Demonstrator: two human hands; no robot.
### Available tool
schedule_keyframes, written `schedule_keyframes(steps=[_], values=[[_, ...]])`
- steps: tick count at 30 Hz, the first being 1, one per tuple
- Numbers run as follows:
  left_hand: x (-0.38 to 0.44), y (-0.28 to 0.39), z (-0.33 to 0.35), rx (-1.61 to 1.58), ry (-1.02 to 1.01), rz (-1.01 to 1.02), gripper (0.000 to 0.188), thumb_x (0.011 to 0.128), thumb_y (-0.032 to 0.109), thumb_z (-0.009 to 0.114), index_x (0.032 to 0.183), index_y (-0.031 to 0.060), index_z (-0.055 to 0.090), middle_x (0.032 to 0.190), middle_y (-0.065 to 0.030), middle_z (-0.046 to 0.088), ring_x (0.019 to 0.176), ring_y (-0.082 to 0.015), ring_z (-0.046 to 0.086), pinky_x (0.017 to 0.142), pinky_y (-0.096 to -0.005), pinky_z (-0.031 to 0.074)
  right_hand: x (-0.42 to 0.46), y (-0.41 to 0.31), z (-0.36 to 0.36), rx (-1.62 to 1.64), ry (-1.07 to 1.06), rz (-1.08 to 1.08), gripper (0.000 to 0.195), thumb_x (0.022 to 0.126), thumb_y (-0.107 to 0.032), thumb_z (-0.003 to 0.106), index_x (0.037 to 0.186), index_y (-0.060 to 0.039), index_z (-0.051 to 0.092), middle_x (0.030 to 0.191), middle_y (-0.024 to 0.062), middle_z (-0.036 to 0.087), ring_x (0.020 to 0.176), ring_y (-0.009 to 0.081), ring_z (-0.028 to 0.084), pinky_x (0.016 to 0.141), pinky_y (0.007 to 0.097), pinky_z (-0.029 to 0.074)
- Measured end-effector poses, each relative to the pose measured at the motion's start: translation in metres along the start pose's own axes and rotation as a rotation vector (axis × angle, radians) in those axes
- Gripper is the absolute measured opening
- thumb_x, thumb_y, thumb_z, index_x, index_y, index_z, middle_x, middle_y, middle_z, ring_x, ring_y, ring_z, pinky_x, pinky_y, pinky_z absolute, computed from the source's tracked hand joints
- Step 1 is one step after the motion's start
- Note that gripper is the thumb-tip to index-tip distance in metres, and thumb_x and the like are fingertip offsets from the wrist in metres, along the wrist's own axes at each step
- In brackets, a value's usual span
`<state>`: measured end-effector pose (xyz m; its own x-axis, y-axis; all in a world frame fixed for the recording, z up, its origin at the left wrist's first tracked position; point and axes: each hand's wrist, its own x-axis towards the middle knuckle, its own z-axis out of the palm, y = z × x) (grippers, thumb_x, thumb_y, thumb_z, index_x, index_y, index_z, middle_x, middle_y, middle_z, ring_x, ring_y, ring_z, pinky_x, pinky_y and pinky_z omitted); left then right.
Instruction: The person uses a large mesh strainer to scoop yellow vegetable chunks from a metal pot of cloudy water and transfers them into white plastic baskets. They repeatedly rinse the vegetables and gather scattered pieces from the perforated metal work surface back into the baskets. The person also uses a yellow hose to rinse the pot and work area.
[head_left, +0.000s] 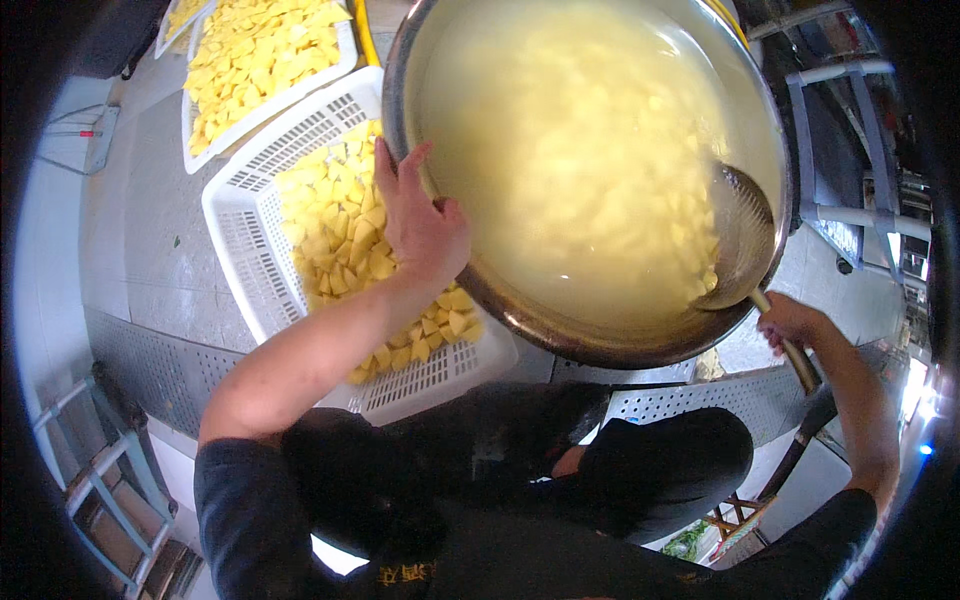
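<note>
A large round metal basin (615, 349) holds cloudy water with many pale yellow potato chunks (585, 142) in it. My left hand (427, 225) is at the basin's left rim, thumb and fingers spread around the edge. In my right hand (791, 322) is the handle of a perforated metal skimmer (742, 232); its bowl rests inside the basin at the right wall, partly among the chunks. Under my left forearm, a white plastic basket (251, 217) with slotted sides holds cut potato pieces (349, 240). The basin's left edge overlaps this basket.
Another white basket (225, 139) heaped with yellow potato pieces stands at the upper left, with part of a further one behind it. A perforated metal strip (150, 367) crosses the tiled floor. Metal racks stand at the lower left (97, 480) and right (855, 217).
</note>
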<state>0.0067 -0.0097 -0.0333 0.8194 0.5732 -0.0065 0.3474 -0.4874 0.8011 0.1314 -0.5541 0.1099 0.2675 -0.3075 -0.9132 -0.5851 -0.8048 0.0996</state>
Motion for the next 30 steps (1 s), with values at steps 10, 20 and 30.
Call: schedule_keyframes(steps=[10, 20, 30], values=[[0.003, -0.002, -0.004, 0.013, 0.019, 0.153, 0.058, 0.082, -0.015, 0.053, 0.131, 0.0130, 0.064, 0.175, -0.0347, 0.015, 0.163, -0.0554, 0.020, 0.127, -0.0454, 0.033, 0.048, -0.078, 0.073, 0.046, -0.413, -0.216, 0.044, 0.099, -0.009, 0.072, 0.136, -0.0101, 0.049, 0.072, -0.0024, 0.054, 0.051, 0.0098, 0.051, 0.046, 0.0300, 0.045], [0.001, 0.014, -0.009, 0.106, -0.006, 0.032, 0.047, 0.086, -0.009, 0.058, 0.124, 0.0167, 0.069, 0.178, -0.0308, 0.017, 0.118, -0.0393, 0.073, 0.085, -0.0375, 0.058, 0.154, -0.212, 0.217, 1.090, -0.956, -0.377, 0.025, 0.100, -0.009, 0.070, 0.080, -0.0118, 0.055, 0.062, -0.0044, 0.050, 0.044, 0.0059, 0.042, 0.038, 0.0203, 0.041], [0.002, -0.005, 0.005, 0.214, 0.111, 0.097, 0.039, 0.088, -0.001, 0.067, 0.122, 0.0186, 0.069, 0.175, -0.0269, 0.029, 0.130, -0.0347, 0.068, 0.093, -0.0450, 0.060, 0.102, -0.190, 0.186, 1.225, -0.905, -0.421, 0.032, 0.101, -0.005, 0.064, 0.078, -0.0162, 0.046, 0.063, -0.0085, 0.044, 0.044, 0.0012, 0.037, 0.035, 0.0181, 0.032]])
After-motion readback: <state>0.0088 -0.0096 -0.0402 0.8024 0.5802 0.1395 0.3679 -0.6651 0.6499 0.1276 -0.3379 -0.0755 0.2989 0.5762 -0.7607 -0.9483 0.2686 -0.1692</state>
